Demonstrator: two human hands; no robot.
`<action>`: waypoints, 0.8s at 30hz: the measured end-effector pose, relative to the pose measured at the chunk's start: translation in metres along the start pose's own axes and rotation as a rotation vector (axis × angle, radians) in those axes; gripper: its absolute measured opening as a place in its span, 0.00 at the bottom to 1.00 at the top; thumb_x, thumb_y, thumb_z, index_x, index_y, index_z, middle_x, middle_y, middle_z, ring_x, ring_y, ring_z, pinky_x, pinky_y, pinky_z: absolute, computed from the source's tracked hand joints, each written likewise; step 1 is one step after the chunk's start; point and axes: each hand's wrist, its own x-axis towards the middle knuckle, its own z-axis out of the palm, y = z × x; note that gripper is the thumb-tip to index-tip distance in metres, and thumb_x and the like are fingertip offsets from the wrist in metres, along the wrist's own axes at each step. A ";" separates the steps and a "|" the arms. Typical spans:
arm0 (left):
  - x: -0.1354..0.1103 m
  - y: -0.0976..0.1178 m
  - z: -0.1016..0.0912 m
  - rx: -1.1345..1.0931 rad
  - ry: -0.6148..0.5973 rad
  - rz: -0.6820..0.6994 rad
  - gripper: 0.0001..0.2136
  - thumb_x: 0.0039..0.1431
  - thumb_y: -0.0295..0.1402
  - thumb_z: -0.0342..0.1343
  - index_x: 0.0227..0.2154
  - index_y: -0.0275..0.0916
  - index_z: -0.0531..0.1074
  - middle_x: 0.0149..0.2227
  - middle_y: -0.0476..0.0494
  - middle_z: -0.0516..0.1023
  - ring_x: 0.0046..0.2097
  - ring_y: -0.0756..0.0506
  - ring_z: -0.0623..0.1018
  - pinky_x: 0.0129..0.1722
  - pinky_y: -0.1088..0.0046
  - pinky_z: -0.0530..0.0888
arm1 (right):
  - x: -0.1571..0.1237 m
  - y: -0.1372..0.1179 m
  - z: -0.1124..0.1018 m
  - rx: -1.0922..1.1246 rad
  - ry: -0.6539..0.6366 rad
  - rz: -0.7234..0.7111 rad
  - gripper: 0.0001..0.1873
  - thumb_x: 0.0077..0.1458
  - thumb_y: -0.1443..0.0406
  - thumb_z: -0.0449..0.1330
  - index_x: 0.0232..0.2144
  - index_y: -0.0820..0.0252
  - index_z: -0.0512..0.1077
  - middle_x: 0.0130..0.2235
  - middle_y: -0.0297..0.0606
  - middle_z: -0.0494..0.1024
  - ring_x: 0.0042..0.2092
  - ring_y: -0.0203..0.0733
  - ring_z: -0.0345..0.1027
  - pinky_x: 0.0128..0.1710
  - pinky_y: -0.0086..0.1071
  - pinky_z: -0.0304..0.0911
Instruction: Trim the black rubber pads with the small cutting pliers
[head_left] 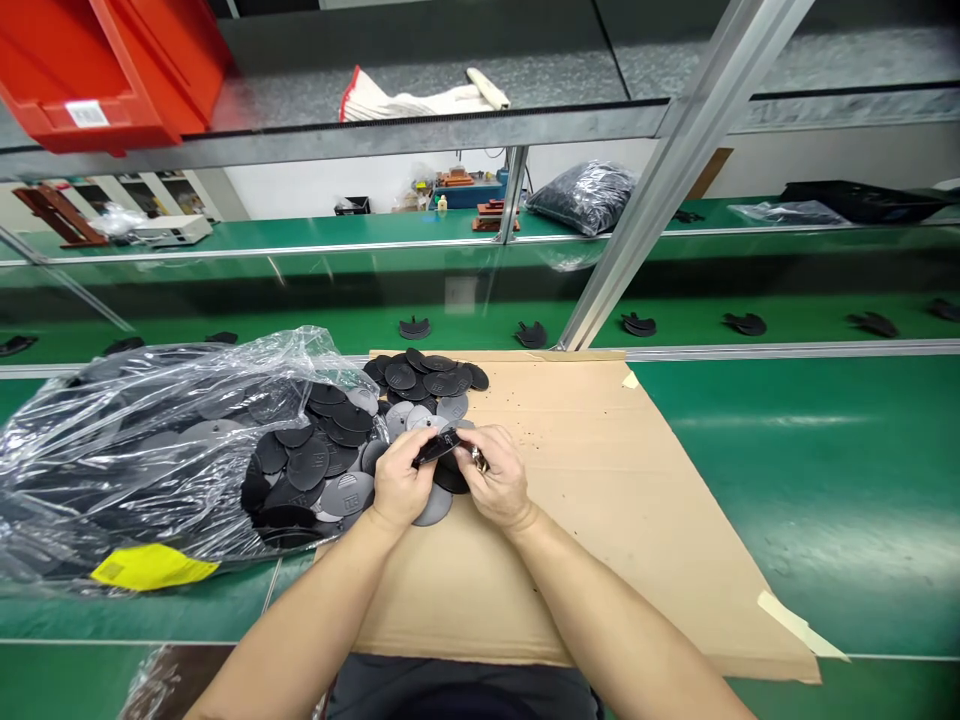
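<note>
Both my hands meet over a sheet of cardboard (600,500) and pinch the same black round disc (439,446). My left hand (400,485) grips its left side, fingers curled. My right hand (499,480) holds its right edge, with a ring showing on one finger. Just behind and left of my hands lies a pile of black and grey discs (352,430) spilling from a clear plastic bag (150,450).
A yellow label (150,568) sticks out under the bag. Beyond the cardboard a green conveyor belt (787,420) carries spaced black parts (639,324). A slanted metal post (660,180) rises from the cardboard's far edge. Overhead are a red bin (112,70) and white gloves (420,98).
</note>
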 end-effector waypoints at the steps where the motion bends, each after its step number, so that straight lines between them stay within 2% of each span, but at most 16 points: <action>1: 0.000 -0.001 0.000 0.000 0.001 -0.007 0.13 0.56 0.24 0.53 0.44 0.39 0.74 0.42 0.42 0.79 0.45 0.45 0.78 0.47 0.65 0.76 | 0.000 0.000 0.000 -0.006 -0.001 -0.017 0.13 0.57 0.69 0.58 0.46 0.55 0.72 0.39 0.40 0.76 0.40 0.44 0.68 0.43 0.42 0.65; 11: -0.001 -0.002 0.002 -0.001 -0.030 -0.056 0.14 0.54 0.21 0.53 0.42 0.39 0.74 0.41 0.43 0.80 0.43 0.46 0.79 0.46 0.67 0.77 | 0.003 -0.008 -0.001 -0.053 -0.033 -0.077 0.13 0.57 0.68 0.58 0.45 0.54 0.73 0.34 0.40 0.75 0.38 0.44 0.67 0.40 0.41 0.65; 16: 0.000 -0.001 0.002 -0.003 -0.019 -0.032 0.14 0.54 0.21 0.53 0.42 0.38 0.73 0.41 0.43 0.80 0.43 0.46 0.79 0.46 0.67 0.77 | 0.004 -0.008 -0.002 -0.040 -0.026 -0.101 0.14 0.57 0.68 0.57 0.46 0.53 0.73 0.34 0.40 0.75 0.38 0.44 0.67 0.40 0.41 0.65; 18: 0.001 -0.001 0.000 -0.015 0.032 0.003 0.14 0.54 0.21 0.54 0.43 0.38 0.73 0.42 0.42 0.79 0.45 0.45 0.79 0.48 0.65 0.76 | 0.003 -0.008 -0.001 -0.034 -0.039 -0.098 0.14 0.57 0.68 0.57 0.45 0.53 0.74 0.35 0.40 0.76 0.39 0.45 0.68 0.41 0.42 0.66; 22: 0.004 -0.003 -0.006 -0.004 0.174 0.174 0.15 0.53 0.21 0.57 0.44 0.38 0.73 0.47 0.39 0.77 0.53 0.40 0.74 0.53 0.54 0.73 | 0.000 -0.007 0.000 -0.038 -0.062 -0.098 0.14 0.56 0.70 0.56 0.43 0.54 0.75 0.39 0.41 0.77 0.40 0.45 0.69 0.42 0.44 0.67; 24: 0.005 -0.004 -0.008 0.041 0.207 0.230 0.16 0.52 0.22 0.58 0.44 0.39 0.73 0.47 0.39 0.76 0.55 0.39 0.73 0.53 0.52 0.72 | -0.001 -0.006 0.001 -0.032 -0.061 -0.109 0.14 0.55 0.70 0.56 0.43 0.54 0.75 0.40 0.41 0.78 0.41 0.45 0.69 0.43 0.44 0.67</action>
